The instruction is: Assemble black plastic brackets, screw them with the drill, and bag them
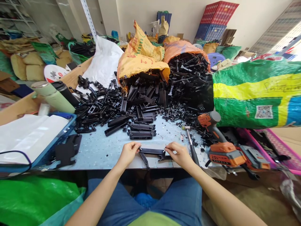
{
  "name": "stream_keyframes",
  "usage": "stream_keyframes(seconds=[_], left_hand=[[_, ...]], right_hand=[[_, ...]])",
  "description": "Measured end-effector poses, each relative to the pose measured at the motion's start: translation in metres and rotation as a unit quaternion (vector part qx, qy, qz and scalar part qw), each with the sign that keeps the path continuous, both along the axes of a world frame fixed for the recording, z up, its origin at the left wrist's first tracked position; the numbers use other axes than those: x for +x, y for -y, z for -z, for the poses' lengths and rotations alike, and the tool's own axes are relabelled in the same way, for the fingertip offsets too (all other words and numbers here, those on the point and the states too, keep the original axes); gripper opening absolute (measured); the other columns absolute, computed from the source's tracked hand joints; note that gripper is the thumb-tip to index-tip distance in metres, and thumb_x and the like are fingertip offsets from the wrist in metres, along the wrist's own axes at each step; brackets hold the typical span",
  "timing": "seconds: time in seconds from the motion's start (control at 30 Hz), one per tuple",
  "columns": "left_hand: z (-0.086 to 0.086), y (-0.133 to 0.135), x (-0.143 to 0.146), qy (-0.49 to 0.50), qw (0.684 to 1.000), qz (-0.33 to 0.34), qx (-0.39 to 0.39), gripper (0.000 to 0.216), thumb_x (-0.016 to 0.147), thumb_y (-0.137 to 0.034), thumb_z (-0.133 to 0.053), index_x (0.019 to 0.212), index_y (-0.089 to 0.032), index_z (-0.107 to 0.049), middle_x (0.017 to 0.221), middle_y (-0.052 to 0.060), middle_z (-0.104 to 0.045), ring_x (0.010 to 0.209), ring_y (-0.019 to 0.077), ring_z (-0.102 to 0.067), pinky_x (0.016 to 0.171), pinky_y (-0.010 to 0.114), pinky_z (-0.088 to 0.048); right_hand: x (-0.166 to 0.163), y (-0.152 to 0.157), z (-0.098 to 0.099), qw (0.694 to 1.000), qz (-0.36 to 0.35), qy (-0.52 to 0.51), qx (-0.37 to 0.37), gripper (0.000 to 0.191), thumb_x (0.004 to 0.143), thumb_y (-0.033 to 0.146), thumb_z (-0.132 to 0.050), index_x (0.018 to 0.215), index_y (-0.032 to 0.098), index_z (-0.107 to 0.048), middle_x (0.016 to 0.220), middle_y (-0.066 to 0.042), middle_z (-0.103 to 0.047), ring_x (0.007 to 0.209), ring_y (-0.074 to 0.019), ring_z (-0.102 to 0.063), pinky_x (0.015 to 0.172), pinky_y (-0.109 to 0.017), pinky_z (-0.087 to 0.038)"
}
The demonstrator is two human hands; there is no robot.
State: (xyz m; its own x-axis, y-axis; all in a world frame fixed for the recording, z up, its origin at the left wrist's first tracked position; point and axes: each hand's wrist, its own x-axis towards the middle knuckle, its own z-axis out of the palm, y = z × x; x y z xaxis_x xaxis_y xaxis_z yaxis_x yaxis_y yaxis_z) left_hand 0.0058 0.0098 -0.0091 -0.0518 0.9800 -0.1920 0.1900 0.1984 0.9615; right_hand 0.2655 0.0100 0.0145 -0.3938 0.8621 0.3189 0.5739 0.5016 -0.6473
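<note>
A flat black plastic bracket (pixel 151 152) with a folding leg lies at the near edge of the pale blue table (pixel 103 150). My left hand (pixel 128 153) pinches its left end. My right hand (pixel 180 153) pinches its right end, with what may be a small pin at the fingertips. Both hands are closed on the part. A stack of similar black brackets (pixel 141 130) lies just behind it.
A big heap of black plastic parts (pixel 150 94) spills from orange sacks (pixel 141 59). An orange cordless drill (pixel 221 141) and a hammer (pixel 190 142) lie to the right. A green-yellow sack (pixel 258 91), a thermos (pixel 53 95) and a blue tray (pixel 58 138) flank the table.
</note>
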Motion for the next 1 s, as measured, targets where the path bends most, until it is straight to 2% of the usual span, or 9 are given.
stream_keyframes(seconds=[0.27,0.4,0.5,0.53,0.6,0.7,0.87,0.93,1.0], left_hand=[[0.006,-0.003,-0.005,-0.121,0.992,0.033,0.032,0.036,0.077,-0.048,-0.052,0.08,-0.015,-0.065,0.069,0.003,-0.061,0.063,0.0157,-0.056,0.062,0.026,-0.043],[0.012,-0.002,-0.009,-0.246,0.968,0.025,0.038,0.04,0.074,-0.048,-0.057,0.1,-0.018,-0.06,0.084,0.004,-0.06,0.066,0.0153,-0.055,0.065,0.029,-0.044],[0.005,0.002,-0.002,-0.334,0.939,0.004,0.083,0.041,0.076,-0.049,-0.057,0.103,-0.018,-0.058,0.095,0.008,-0.06,0.085,0.022,-0.057,0.074,0.034,-0.045],[0.001,0.004,0.005,-0.358,0.924,0.018,0.129,0.042,0.075,-0.049,-0.058,0.105,-0.019,-0.057,0.102,0.009,-0.059,0.095,0.0246,-0.054,0.08,0.037,-0.043],[-0.005,0.008,0.025,-0.385,0.888,0.105,0.229,0.05,0.073,-0.052,-0.061,0.11,-0.02,-0.055,0.113,0.01,-0.056,0.109,0.0279,-0.047,0.091,0.042,-0.037],[-0.005,0.01,0.057,-0.382,0.838,0.266,0.284,0.054,0.071,-0.053,-0.063,0.113,-0.019,-0.052,0.107,0.01,-0.059,0.104,0.0268,-0.05,0.09,0.042,-0.037],[0.001,0.013,0.074,-0.419,0.821,0.289,0.258,0.049,0.08,-0.04,-0.058,0.121,-0.015,-0.047,0.103,0.01,-0.06,0.1,0.0248,-0.052,0.084,0.037,-0.041],[-0.001,0.016,0.066,-0.437,0.799,0.304,0.278,0.054,0.082,-0.042,-0.055,0.125,-0.013,-0.042,0.113,0.012,-0.057,0.106,0.0252,-0.05,0.089,0.038,-0.039],[-0.003,0.018,0.056,-0.454,0.768,0.323,0.316,0.057,0.085,-0.046,-0.049,0.13,-0.013,-0.038,0.125,0.015,-0.051,0.114,0.026,-0.046,0.092,0.039,-0.036]], right_hand=[[-0.003,0.006,-0.002,0.992,-0.014,0.118,0.051,0.019,0.092,0.024,-0.042,0.092,0.019,-0.06,0.091,-0.008,-0.062,0.081,-0.0172,-0.061,0.071,-0.028,-0.049],[-0.003,0.008,0.005,0.989,-0.037,0.13,0.052,0.022,0.092,0.025,-0.04,0.1,0.02,-0.06,0.096,-0.008,-0.062,0.082,-0.0171,-0.061,0.071,-0.028,-0.051],[0.002,0.009,0.02,0.992,-0.033,0.092,0.074,0.025,0.091,0.025,-0.043,0.111,0.022,-0.057,0.101,-0.009,-0.061,0.09,-0.018,-0.06,0.076,-0.029,-0.051],[0.004,0.011,0.026,0.993,-0.03,0.083,0.084,0.027,0.091,0.026,-0.045,0.115,0.022,-0.055,0.103,-0.009,-0.061,0.093,-0.0186,-0.06,0.078,-0.03,-0.051],[0.01,0.014,0.038,0.991,-0.025,0.084,0.098,0.037,0.088,0.031,-0.05,0.124,0.024,-0.049,0.108,-0.009,-0.06,0.098,-0.0202,-0.058,0.081,-0.032,-0.05],[0.017,0.019,0.051,0.987,-0.022,0.127,0.095,0.046,0.086,0.037,-0.053,0.13,0.024,-0.044,0.11,-0.01,-0.06,0.099,-0.0212,-0.057,0.081,-0.033,-0.05],[0.026,0.014,0.048,0.971,-0.055,0.212,0.092,0.046,0.089,0.039,-0.047,0.132,0.023,-0.042,0.104,-0.01,-0.061,0.092,-0.0202,-0.057,0.075,-0.033,-0.048],[0.031,0.007,0.042,0.959,-0.082,0.249,0.108,0.047,0.088,0.044,-0.047,0.129,0.022,-0.044,0.106,-0.01,-0.06,0.091,-0.0208,-0.057,0.074,-0.033,-0.047],[0.035,0.0,0.036,0.947,-0.077,0.283,0.132,0.046,0.084,0.053,-0.048,0.115,0.019,-0.056,0.097,-0.011,-0.062,0.084,-0.0215,-0.057,0.068,-0.032,-0.046]])
